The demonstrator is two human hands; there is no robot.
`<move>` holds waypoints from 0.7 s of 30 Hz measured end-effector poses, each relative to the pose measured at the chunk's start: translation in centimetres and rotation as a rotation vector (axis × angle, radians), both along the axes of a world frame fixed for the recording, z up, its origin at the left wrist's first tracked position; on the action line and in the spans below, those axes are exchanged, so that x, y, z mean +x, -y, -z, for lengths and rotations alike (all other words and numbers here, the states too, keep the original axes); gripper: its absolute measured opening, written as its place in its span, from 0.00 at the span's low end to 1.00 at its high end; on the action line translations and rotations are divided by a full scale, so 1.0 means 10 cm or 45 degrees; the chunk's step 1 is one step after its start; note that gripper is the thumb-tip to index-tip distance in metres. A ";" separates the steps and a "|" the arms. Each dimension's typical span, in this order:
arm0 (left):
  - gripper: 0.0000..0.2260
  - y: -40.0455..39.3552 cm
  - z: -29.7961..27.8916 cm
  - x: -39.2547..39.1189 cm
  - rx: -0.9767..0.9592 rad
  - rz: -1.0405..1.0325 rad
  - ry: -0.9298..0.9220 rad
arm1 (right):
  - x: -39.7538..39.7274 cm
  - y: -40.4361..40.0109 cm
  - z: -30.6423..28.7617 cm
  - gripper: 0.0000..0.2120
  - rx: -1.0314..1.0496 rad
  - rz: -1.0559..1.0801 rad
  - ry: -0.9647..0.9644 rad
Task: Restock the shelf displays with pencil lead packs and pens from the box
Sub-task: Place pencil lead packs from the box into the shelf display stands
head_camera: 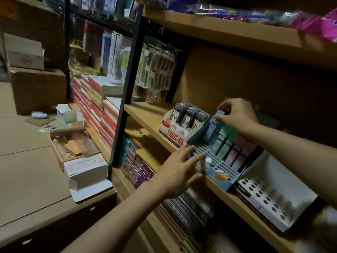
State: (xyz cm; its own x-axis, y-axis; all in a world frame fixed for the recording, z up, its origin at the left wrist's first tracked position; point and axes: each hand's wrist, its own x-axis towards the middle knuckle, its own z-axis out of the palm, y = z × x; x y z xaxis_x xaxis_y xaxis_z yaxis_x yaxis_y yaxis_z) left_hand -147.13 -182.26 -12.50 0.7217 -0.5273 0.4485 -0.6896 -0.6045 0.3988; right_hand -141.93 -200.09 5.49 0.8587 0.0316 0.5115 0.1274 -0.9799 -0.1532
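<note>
Only the one head view to go on, so here's what I've got: we're mid-restock on the blue slotted display sitting on the wooden shelf at centre right of the frame. My right hand is pinching the top of a blue lead pack between thumb and fingertips, right over the back rows of that display, where green and pink packs already stand; looks to me like it's being seated into a slot, though I can't tell if it's fully down. My left hand has its fingers straight and spread, pressing the display's front left corner, steadying it I reckon. The front slots look bare, so I'd say plenty of filling is left. Next move probably needs a clean straight push down, then a trip to the open box on the floor at lower left. Readable stuff: the white display just left of the blue one holds dark packs and shows "100" in big red print plus "HB 0.7". A white box by the floor carton has print too blurred to read. The white perforated pen stand at lower right holds nothing I can see.
</note>
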 end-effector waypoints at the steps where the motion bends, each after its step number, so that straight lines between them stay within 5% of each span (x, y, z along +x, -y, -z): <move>1: 0.28 0.00 0.00 0.00 -0.009 0.006 0.002 | 0.02 0.00 0.02 0.13 0.000 0.002 -0.007; 21: 0.26 0.02 -0.02 -0.02 -0.084 0.012 -0.005 | -0.03 -0.06 0.08 0.09 -0.011 0.053 -0.053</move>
